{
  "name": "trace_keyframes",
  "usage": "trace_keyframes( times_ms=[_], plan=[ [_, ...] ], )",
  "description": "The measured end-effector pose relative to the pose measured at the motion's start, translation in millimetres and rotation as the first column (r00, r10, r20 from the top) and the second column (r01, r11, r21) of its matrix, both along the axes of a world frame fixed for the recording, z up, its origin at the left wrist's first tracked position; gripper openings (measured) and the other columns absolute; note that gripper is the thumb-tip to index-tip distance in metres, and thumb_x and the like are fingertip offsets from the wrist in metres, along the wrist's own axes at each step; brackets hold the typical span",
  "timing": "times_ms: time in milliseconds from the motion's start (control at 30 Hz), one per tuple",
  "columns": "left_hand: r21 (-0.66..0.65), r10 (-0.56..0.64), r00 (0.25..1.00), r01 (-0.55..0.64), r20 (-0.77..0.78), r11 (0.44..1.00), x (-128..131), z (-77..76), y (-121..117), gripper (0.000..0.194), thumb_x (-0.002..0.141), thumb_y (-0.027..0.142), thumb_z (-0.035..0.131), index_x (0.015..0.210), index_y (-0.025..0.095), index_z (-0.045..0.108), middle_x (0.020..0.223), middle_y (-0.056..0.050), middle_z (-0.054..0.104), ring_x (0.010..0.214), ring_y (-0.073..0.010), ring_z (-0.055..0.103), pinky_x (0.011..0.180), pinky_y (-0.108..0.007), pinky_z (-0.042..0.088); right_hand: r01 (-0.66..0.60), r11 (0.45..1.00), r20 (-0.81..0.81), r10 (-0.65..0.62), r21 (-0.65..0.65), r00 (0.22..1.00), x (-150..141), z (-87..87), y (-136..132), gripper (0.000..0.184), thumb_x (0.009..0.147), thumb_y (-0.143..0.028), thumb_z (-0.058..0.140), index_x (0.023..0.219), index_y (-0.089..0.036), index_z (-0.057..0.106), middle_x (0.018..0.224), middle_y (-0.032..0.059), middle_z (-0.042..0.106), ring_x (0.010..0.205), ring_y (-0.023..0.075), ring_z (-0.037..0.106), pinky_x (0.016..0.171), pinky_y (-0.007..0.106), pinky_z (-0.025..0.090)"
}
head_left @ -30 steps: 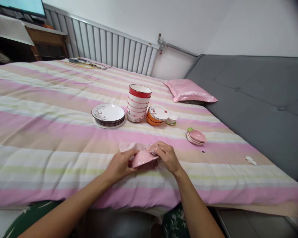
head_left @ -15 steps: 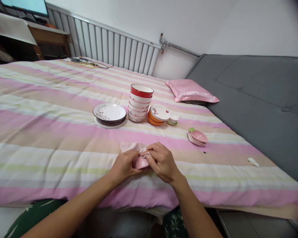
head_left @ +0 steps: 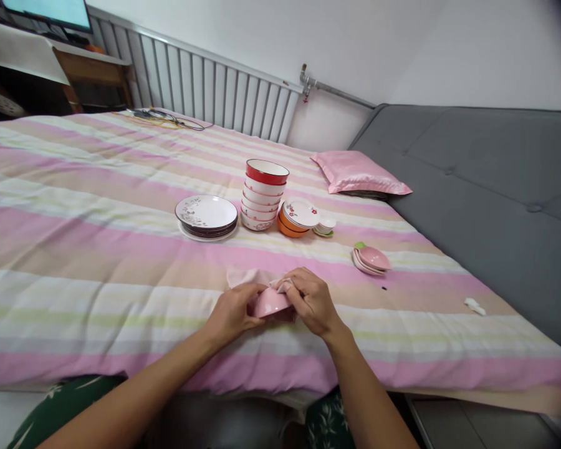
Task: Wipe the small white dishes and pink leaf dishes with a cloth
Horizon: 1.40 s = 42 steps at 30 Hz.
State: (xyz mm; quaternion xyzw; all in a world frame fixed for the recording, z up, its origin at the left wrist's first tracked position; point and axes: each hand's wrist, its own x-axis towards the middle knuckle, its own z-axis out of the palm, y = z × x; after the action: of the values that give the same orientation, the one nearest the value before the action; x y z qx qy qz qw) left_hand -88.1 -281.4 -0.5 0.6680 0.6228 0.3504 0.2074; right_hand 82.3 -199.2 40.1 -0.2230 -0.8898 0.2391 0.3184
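My left hand (head_left: 231,312) grips a small pink dish (head_left: 270,302) from its left side, fingers curled round the rim. From the right, my right hand (head_left: 308,299) presses a pale pink cloth (head_left: 243,276) against the same dish with closed fingers. Part of the cloth lies on the striped bedspread (head_left: 98,231) just behind the hands. Both hands hover low over the near edge of the bed.
Farther back stand a stack of patterned plates (head_left: 206,217), a tall stack of red-and-white bowls (head_left: 263,194), an orange bowl with small plates (head_left: 297,219) and a pile of pink dishes (head_left: 372,258). A pink pillow (head_left: 359,171) and grey sofa (head_left: 486,187) lie right.
My right hand slid over the dish and back toward its right side while rubbing the cloth on it. The dish turned slightly in my left hand.
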Motion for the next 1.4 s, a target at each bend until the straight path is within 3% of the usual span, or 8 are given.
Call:
trace_keyframes(
  times_ms=[267, 467, 633, 700, 800, 967, 1200, 1400],
  plan=[
    [-0.018, 0.010, 0.997, -0.009, 0.074, 1.000, -4, -2.9, 0, 0.041, 0.067, 0.038, 0.067, 0.101, 0.018, 0.059, 0.091, -0.003, 0.066, 0.065, -0.0144, 0.059, 0.058, -0.023, 0.047, 0.021, 0.981, -0.061, -0.033, -0.192, 0.998, 4, -10.5, 12, 0.030, 0.090, -0.024, 0.042, 0.075, -0.018, 0.067, 0.081, 0.0034, 0.067, 0.078, 0.0149, 0.061, 0.073, 0.026, 0.045],
    [-0.097, 0.065, 0.958, -0.039, 0.281, 0.994, -5, 3.4, 0, 0.040, 0.065, 0.031, 0.067, 0.101, 0.015, 0.060, 0.091, -0.005, 0.069, 0.074, -0.0189, 0.065, 0.066, -0.028, 0.053, 0.097, 0.947, -0.118, -0.139, -0.307, 0.983, 2, -20.1, 16, 0.039, 0.089, -0.035, 0.038, 0.075, -0.017, 0.069, 0.071, 0.0040, 0.065, 0.074, 0.0176, 0.060, 0.067, 0.026, 0.045],
    [-0.161, 0.135, 0.938, -0.087, 0.321, 0.983, -10, 3.9, 3, 0.040, 0.062, 0.022, 0.064, 0.101, 0.013, 0.061, 0.089, -0.005, 0.070, 0.078, -0.0207, 0.066, 0.070, -0.031, 0.053, 0.205, 0.896, -0.119, -0.271, -0.393, 0.955, -3, -30.9, 17, 0.044, 0.089, -0.043, 0.037, 0.067, -0.017, 0.065, 0.056, 0.0011, 0.057, 0.060, 0.0153, 0.053, 0.058, 0.025, 0.041],
    [-0.161, 0.152, 0.940, -0.107, 0.306, 0.981, -11, 2.8, 2, 0.040, 0.064, 0.024, 0.063, 0.103, 0.013, 0.060, 0.091, -0.006, 0.070, 0.078, -0.0204, 0.066, 0.070, -0.031, 0.053, 0.240, 0.873, -0.133, -0.322, -0.425, 0.937, -6, -34.0, 16, 0.045, 0.089, -0.043, 0.037, 0.058, -0.017, 0.058, 0.052, -0.0009, 0.051, 0.054, 0.0131, 0.047, 0.054, 0.024, 0.037],
    [-0.060, 0.197, 0.969, -0.190, 0.147, 0.980, -12, 2.0, -1, 0.046, 0.068, 0.030, 0.062, 0.112, 0.015, 0.056, 0.100, -0.007, 0.068, 0.084, -0.0216, 0.065, 0.073, -0.032, 0.053, 0.240, 0.855, -0.187, -0.357, -0.459, 0.915, -11, -35.6, 12, 0.043, 0.089, -0.041, 0.038, 0.055, -0.018, 0.050, 0.052, -0.0022, 0.047, 0.052, 0.0116, 0.043, 0.054, 0.024, 0.036],
    [0.197, 0.294, 0.941, -0.261, -0.165, 0.945, -14, 3.0, -5, 0.050, 0.075, 0.042, 0.057, 0.119, 0.017, 0.053, 0.117, -0.010, 0.063, 0.107, -0.0255, 0.058, 0.093, -0.038, 0.045, 0.155, 0.896, -0.217, -0.264, -0.415, 0.940, -19, -32.2, -3, 0.038, 0.091, -0.037, 0.034, 0.071, -0.017, 0.059, 0.070, 0.0017, 0.060, 0.066, 0.0148, 0.053, 0.063, 0.024, 0.041],
    [0.097, 0.334, 0.939, -0.327, -0.081, 0.940, -27, -1.5, 0, 0.035, 0.081, 0.033, 0.047, 0.110, 0.017, 0.060, 0.103, -0.007, 0.069, 0.089, -0.0215, 0.065, 0.080, -0.033, 0.050, 0.063, 0.945, -0.194, -0.130, -0.320, 0.972, -24, -28.2, -13, 0.033, 0.094, -0.032, 0.032, 0.089, -0.018, 0.062, 0.088, 0.0058, 0.064, 0.086, 0.0178, 0.058, 0.080, 0.028, 0.043],
    [0.024, 0.338, 0.935, -0.337, -0.104, 0.941, -32, 1.9, 2, 0.030, 0.083, 0.029, 0.040, 0.099, 0.018, 0.064, 0.092, -0.007, 0.072, 0.079, -0.0205, 0.065, 0.069, -0.028, 0.048, 0.102, 0.978, -0.082, -0.119, -0.180, 0.989, -25, -32.9, -14, 0.029, 0.093, -0.031, 0.035, 0.085, -0.019, 0.061, 0.086, 0.0060, 0.063, 0.085, 0.0186, 0.057, 0.077, 0.030, 0.043]
  ],
)
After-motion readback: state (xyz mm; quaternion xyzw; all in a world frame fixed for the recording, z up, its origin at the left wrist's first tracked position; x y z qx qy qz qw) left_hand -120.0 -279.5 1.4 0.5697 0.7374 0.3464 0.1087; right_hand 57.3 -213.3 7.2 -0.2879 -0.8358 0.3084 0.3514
